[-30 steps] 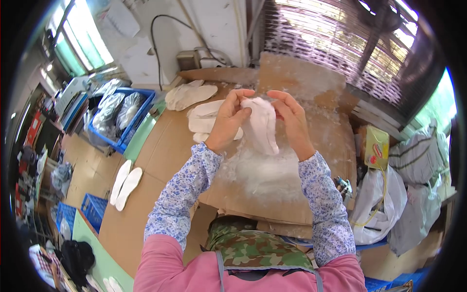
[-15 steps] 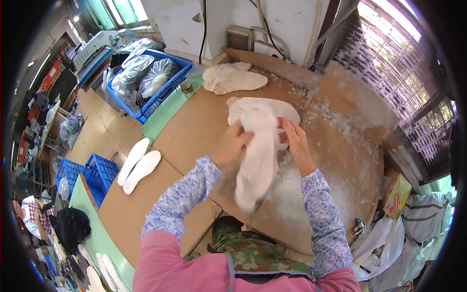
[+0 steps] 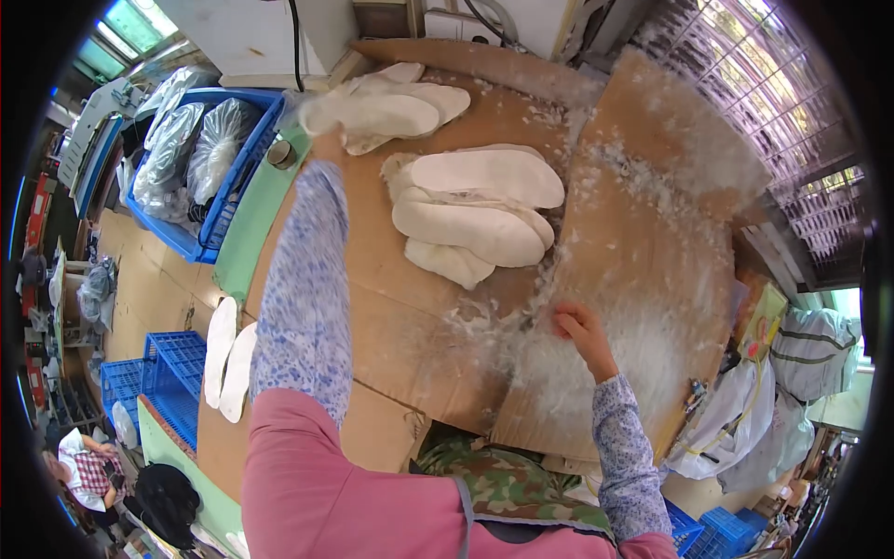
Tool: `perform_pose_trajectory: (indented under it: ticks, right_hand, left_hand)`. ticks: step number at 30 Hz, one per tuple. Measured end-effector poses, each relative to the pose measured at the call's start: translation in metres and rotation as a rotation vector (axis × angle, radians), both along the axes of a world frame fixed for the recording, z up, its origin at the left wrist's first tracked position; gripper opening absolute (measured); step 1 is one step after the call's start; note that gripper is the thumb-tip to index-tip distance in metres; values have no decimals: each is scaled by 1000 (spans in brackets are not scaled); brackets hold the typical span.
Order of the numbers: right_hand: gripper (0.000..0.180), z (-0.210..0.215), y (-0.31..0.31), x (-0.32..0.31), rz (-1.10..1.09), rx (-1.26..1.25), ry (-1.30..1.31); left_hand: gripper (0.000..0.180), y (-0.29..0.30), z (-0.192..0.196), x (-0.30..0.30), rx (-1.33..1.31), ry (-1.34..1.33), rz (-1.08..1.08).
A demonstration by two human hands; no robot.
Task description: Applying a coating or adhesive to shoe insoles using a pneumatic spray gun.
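Observation:
At the far left of the cardboard worktop (image 3: 372, 242), my left hand (image 3: 328, 146) is stretched out and smeared by motion. Its fingers are closed on one end of a white insole (image 3: 399, 114), which lies over a pile of other insoles (image 3: 456, 99). My right hand (image 3: 585, 337) hovers over the dusty cardboard, holding nothing, its fingers loosely curled and apart. Between the hands and the back edge is a second, larger stack of white insoles (image 3: 475, 228), some with fluffy, ragged edges. Two insoles (image 3: 221, 354) lie side by side near my left sleeve.
A blue crate (image 3: 209, 238) of bagged goods stands at the left, beside a small round tin (image 3: 281, 155). Other blue crates (image 3: 175, 373) sit lower left. White fluff (image 3: 643, 186) covers the right side near a mesh window (image 3: 745, 84). Sacks (image 3: 736, 419) stand at the right.
My left hand has carried the insole away from the middle to the far-left pile. My right hand has let go and drawn back toward me. The view has shifted.

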State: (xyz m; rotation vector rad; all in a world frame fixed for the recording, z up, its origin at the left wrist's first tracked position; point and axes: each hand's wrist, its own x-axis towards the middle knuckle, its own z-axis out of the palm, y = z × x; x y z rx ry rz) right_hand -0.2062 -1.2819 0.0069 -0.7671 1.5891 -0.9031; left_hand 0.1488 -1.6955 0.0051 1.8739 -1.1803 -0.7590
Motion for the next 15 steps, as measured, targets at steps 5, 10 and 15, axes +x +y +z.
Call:
perform_pose_trajectory:
  ticks: [5,10,15]
  right_hand:
    - [19,-7,2,9,-56,-65,137]
    - [15,8,-12,27,23,-50,190]
    - [13,19,-14,49,-20,-200,114]
  left_hand:
    - [40,90,-46,-52,-546,-432,-595]
    - [31,124,-19,-101,-420,-698,-485]
    - [23,124,-5,-105,-595,-1013,-469]
